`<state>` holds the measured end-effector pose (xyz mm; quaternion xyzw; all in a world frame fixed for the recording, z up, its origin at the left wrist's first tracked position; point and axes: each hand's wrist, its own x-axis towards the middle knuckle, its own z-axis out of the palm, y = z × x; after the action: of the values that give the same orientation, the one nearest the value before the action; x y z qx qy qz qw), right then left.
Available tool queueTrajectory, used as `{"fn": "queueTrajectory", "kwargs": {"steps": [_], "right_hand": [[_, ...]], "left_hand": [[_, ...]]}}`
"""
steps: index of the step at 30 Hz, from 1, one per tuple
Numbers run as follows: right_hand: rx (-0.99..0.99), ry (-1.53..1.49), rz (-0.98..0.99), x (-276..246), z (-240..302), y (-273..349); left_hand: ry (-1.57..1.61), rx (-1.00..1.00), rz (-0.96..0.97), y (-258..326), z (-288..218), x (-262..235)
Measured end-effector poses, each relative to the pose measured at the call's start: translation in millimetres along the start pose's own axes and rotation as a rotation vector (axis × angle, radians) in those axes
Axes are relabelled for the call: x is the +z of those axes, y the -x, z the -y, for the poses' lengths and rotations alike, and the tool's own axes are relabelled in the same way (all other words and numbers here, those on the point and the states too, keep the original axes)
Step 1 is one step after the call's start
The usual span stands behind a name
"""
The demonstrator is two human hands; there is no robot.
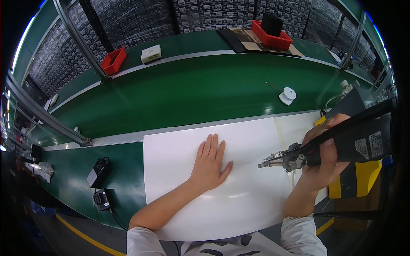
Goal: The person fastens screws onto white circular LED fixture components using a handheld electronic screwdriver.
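Two hands are at work on one white sheet (239,187), which lies flat on the green desk (119,196) directly in front of me, its far edge along the metal rail of the conveyor (192,89). My left hand (209,164) rests palm down near the middle of the sheet, fingers together and extended, gripping nothing, simply pressing. My right hand (322,153) is clamped around the black grip of a gun-shaped tool (341,143), whose metal nozzle (269,161) points left, just above the right part of the sheet and well short of my left fingertips.

Assessment of the step in hand: I judge that the tool is being brought to the sheet while the other palm keeps it from sliding. To do this well, I keep the left palm flat and its weight even, so the sheet does not buckle or creep toward the desk edge. I hold the nozzle low and steady and keep it aimed away from the left hand. Whether the tip touches the sheet I cannot tell.

Noted nearby: a white spool (288,95) on the conveyor, a yellow-and-black unit (358,179) at my right, a black adapter (97,173) at the left, and two red bins (113,60) (271,39) on the far side. None obstructs the work area.
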<state>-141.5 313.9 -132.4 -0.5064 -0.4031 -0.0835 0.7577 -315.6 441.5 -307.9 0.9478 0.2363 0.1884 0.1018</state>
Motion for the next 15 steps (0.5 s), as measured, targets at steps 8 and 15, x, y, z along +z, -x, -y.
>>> {"fn": "queueTrajectory", "kwargs": {"steps": [8, 15], "right_hand": [[0.011, 0.010, 0.003, -3.2, 0.0, -0.8], [-0.011, 0.010, 0.001, -2.8, -0.1, -1.4]], "left_hand": [[0.005, 0.002, -0.008, 0.1, -0.5, 0.3], [0.004, -0.002, -0.001, 0.1, -1.3, -0.4]]}}
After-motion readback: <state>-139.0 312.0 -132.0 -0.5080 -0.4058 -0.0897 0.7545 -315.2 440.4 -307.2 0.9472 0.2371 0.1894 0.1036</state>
